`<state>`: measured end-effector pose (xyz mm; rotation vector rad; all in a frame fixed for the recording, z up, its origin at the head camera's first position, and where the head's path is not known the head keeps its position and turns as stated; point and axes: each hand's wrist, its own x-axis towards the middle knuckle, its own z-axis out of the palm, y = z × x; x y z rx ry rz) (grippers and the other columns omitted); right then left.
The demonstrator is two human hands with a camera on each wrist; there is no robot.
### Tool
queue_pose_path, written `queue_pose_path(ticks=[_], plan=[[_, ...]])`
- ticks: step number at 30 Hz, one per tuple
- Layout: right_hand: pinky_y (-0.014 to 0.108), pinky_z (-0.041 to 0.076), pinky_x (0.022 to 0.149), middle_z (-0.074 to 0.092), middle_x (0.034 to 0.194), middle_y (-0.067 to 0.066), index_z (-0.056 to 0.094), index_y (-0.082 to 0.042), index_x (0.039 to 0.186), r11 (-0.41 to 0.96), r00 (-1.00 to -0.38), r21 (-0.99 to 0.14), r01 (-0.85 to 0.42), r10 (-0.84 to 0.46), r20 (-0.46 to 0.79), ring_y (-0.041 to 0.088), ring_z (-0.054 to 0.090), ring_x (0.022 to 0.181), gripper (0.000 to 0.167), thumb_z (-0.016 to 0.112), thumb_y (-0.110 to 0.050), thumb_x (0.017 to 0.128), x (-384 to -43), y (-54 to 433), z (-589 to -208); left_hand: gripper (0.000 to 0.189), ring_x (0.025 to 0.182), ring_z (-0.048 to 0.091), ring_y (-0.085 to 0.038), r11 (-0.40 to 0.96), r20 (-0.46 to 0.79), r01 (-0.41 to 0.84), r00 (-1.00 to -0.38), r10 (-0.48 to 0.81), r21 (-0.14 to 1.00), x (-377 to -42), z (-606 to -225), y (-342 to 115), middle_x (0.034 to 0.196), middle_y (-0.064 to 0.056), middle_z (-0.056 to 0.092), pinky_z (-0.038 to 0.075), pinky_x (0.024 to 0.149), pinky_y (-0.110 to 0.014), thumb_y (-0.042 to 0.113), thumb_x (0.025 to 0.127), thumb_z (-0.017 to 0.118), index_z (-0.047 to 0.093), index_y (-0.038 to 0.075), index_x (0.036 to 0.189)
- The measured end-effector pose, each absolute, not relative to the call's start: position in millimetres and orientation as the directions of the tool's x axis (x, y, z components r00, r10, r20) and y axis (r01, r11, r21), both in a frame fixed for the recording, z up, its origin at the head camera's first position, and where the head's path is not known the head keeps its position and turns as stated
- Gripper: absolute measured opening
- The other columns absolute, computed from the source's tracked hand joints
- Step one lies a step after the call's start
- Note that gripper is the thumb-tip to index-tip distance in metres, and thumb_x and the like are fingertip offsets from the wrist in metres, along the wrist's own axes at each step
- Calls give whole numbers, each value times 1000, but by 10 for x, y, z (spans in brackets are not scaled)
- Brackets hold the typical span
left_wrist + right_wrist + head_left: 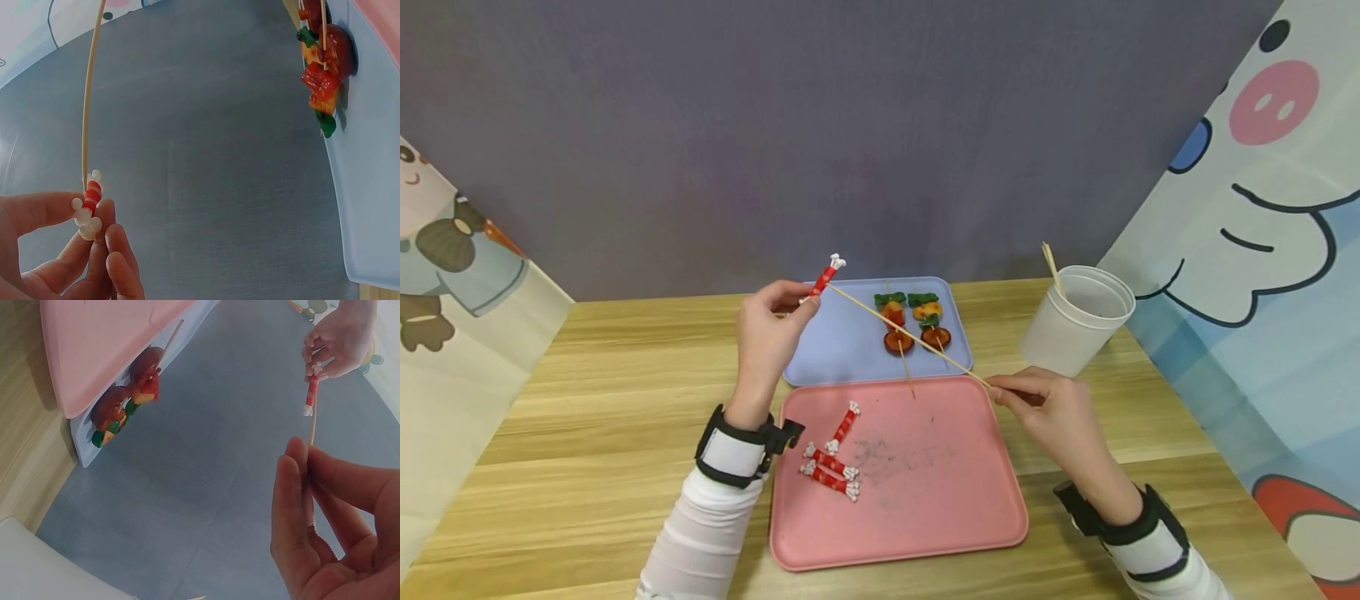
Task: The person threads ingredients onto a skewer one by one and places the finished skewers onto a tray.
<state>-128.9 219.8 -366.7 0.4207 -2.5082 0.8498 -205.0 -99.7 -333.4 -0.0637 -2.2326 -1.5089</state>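
Note:
My left hand [769, 337] pinches a red roll with white knobbed ends [825, 278], like a toy meat-wrapped enoki roll, between thumb and fingers above the blue tray [835, 350]. In my right hand [1058, 418], thumb and fingertips grip a thin bamboo skewer [880, 315] near one end. The skewer slants up and left across the trays. Its far tip is right at the side of the roll, as the left wrist view also shows by the roll's red middle [92, 195]. Three similar rolls [846, 427] lie on the left part of the pink tray [940, 508].
Two loaded skewers of toy food [936, 337] rest on the blue tray, one stick reaching over the pink tray's edge. A white tub [1060, 333] with a few sticks [1051, 265] stands at the right. A grey panel [850, 150] rises behind the wooden table [625, 400].

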Motion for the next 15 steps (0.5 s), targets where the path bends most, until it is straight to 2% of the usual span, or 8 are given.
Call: queue_pose_path(ticks=[15], plan=[[7,44,56,71,75,-4,78,-14,86,758,-848,-497,-423,-138,511,1,59,63,19,80,-2,71,-1289,2202,-3669,14,74,59,-17,401,368,264,-905,-211,878,-2061,-3349,-1002,87,-10,70,44,62,-28,15,85,69,73,5,94]])
